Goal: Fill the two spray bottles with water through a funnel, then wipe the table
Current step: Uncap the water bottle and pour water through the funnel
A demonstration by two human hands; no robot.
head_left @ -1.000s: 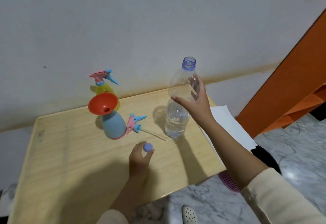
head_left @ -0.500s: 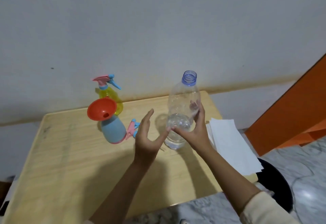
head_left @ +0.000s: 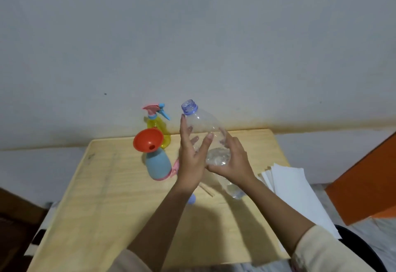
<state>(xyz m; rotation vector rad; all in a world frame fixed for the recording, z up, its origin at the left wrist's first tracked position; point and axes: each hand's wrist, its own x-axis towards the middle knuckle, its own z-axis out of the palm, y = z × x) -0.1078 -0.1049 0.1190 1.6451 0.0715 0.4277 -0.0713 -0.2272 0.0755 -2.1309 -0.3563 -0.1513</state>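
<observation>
Head view: the right grip (head_left: 233, 162), a bare hand, is clasping the midsection of the uncapped water bottle (head_left: 203, 125) with curled fingers. The left grip (head_left: 190, 158) is bracing the bottle's upper body with straight fingers, thumb lying on the near side, and is clasping nothing. The bottle is hanging clear above the counter (head_left: 96, 196). Its long axis is tilting from the base, low and to the right, up to the mouth, high and to the left. The water showing inside is sitting in the lower half, at and below the right grip. The red funnel (head_left: 147, 139) is sitting in the neck of the blue spray bottle (head_left: 158, 164), to the left of both grips and lower than the water bottle's mouth. The left grip is lying nearer to it, between funnel and water bottle. The yellow spray bottle (head_left: 155, 122) is standing just behind the funnel, its spray head on. By this layout, the pour is calling for the mouth to travel left and dip over the funnel's bowl.
</observation>
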